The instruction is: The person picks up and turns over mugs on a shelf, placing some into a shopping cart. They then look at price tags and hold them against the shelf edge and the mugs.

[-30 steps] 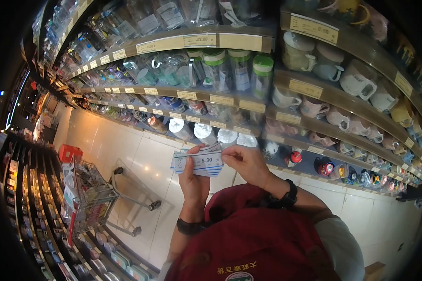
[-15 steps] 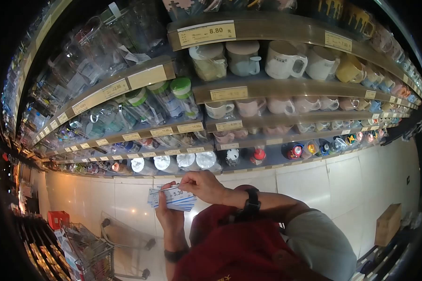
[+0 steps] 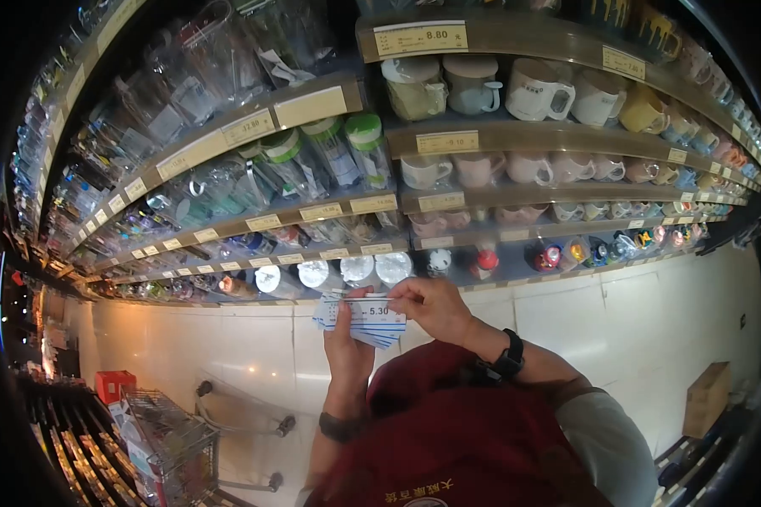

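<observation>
My left hand (image 3: 347, 338) is closed round a fanned stack of white and blue price cards (image 3: 368, 319), its thumb lying over their left part. The front card reads 5.30. At the stack's upper right edge, my right hand (image 3: 431, 308) pinches the top of a card between thumb and fingers. Both hands are in front of my dark red apron (image 3: 457, 422), over the tiled floor. Just beyond the cards, on the bottom shelf, stand several jars with silvery white tops (image 3: 357, 270).
Shelves (image 3: 499, 139) of mugs (image 3: 537, 89) and clear bottles (image 3: 368, 150) curve across the front. A shopping cart (image 3: 165, 431) with a red box (image 3: 114, 384) stands at lower left. A cardboard box (image 3: 707, 397) is at lower right.
The view has swung rightwards along the shelves, then slightly back. The cards stay in my left hand, and my right hand remains at their upper right edge.
</observation>
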### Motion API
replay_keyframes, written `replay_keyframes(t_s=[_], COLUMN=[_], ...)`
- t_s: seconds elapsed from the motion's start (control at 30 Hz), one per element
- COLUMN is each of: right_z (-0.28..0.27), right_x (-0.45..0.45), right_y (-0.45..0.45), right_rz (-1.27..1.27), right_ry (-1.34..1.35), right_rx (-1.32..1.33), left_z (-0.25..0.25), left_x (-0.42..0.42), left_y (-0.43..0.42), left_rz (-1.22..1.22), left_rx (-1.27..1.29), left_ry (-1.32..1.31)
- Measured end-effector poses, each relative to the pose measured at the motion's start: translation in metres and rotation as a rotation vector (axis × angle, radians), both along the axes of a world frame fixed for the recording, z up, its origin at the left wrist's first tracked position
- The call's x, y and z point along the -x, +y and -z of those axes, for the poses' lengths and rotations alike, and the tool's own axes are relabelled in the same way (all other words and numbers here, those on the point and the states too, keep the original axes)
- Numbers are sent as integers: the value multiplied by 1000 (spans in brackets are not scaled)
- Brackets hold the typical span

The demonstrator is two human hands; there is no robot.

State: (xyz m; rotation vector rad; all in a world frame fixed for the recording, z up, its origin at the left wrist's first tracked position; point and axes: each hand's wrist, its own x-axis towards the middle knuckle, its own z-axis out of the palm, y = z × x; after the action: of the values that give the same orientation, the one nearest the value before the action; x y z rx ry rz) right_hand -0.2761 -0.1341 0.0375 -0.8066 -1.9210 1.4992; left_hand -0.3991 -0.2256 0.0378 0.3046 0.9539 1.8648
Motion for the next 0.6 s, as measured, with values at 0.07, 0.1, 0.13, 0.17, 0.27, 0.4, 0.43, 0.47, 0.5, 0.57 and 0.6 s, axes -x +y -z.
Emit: replay_keyframes(t_s=[0.07,0.1,0.13,0.17,0.27,0.4,0.43,0.47,0.5,0.57,0.6], right_z=[2,-1,3,8,9,6,6,4,4,6,7], right_x=[-2,-4,-4,-2,-6,-9,-11,-12,-13,-17,-17], right_y=[-6,-11,-17,-22,-39,-52,-54,-57,-59,-61,-62], right_rz=[13,15,22,10,30,21,32,29,21,22,22], right_ry=[36,33,20,82,57,-128,-141,-149,-153,-143,-125], right_rx=[133,113,118,177,193,-151,-157,-189,-219,-273,-323], left_z=[3,5,6,12,29,40,38,36,34,35,38], left_x=[-1,-1,-1,1,1,-2,-4,-5,-7,-9,-10], left_y=[-6,-9,-13,-19,-29,-39,-40,-41,-43,-46,-46], left_rz=[25,33,39,46,-12,-33,-55,-48,-57,-81,-93], left_rx=[-12,4,22,28,24,73,101,99,105,114,111], left_ry=[-24,-37,-50,-64,-89,-134,-115,-124,-129,-128,-123])
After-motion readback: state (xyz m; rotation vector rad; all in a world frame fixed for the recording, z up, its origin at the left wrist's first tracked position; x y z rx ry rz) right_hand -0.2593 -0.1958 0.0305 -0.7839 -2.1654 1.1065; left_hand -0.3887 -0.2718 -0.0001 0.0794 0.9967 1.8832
